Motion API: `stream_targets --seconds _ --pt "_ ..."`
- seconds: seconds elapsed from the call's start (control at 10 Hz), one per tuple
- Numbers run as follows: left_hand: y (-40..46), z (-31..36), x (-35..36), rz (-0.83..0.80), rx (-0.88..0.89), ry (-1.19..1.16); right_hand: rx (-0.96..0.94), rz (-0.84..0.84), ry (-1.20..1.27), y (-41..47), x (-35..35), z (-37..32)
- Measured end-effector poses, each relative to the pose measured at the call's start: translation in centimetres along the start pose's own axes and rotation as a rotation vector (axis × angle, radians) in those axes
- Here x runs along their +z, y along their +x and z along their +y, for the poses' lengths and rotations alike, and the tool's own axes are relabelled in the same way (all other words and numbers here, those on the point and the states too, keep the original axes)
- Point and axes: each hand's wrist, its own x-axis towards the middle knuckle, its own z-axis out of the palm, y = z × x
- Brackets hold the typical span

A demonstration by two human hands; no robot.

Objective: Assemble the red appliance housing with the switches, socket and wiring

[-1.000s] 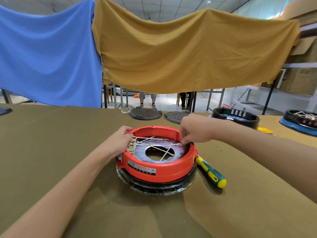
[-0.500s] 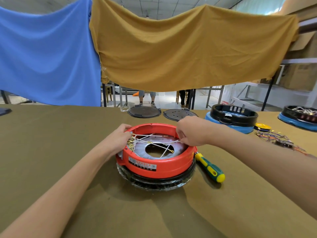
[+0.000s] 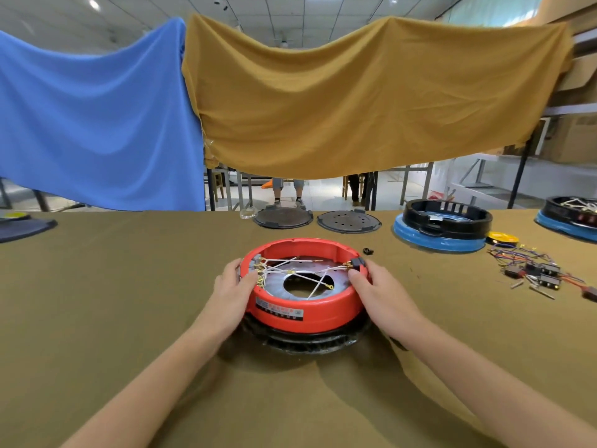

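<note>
Head view: two hands, left hand [image 3: 233, 287] and right hand [image 3: 374, 291], each grip one red housing [image 3: 307, 313].

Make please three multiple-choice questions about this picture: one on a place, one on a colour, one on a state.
1. Where do the loose switches and wires lie?
A. right of the red housing
B. inside it
C. left of it

2. Which colour is the base under the black housing at the back right?
A. yellow
B. blue
C. green

3. How does the red housing stand?
A. closed by a lid
B. tipped on its side
C. open on top, white wires showing

Key: 1 A, they lie on the cloth far right. 2 B, a blue rim shows beneath. 3 C, wires cross the open inside.
</note>
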Motion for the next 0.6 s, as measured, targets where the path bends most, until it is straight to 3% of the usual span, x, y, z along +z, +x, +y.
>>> stream_targets --seconds 0.1,0.2,0.5,0.6 --pt "-0.8 -0.8 1.3 0.099 0.066 0.035 -0.028 0.129 0.047 -0.2 1.8 0.0" --pt "-1.0 -1.1 1.6 0.137 0.067 0.052 -0.024 0.139 0.078 -0.4 1.9 -0.3" --pt "-2.6 -0.6 0.9 0.146 0.103 -0.006 0.091 0.007 0.157 -3.3 -0.2 -1.7" --pt "-2.7 -0.9 0.9 0.147 0.134 -0.026 0.099 0.136 0.321 -5.9 -4.5 -1.4"
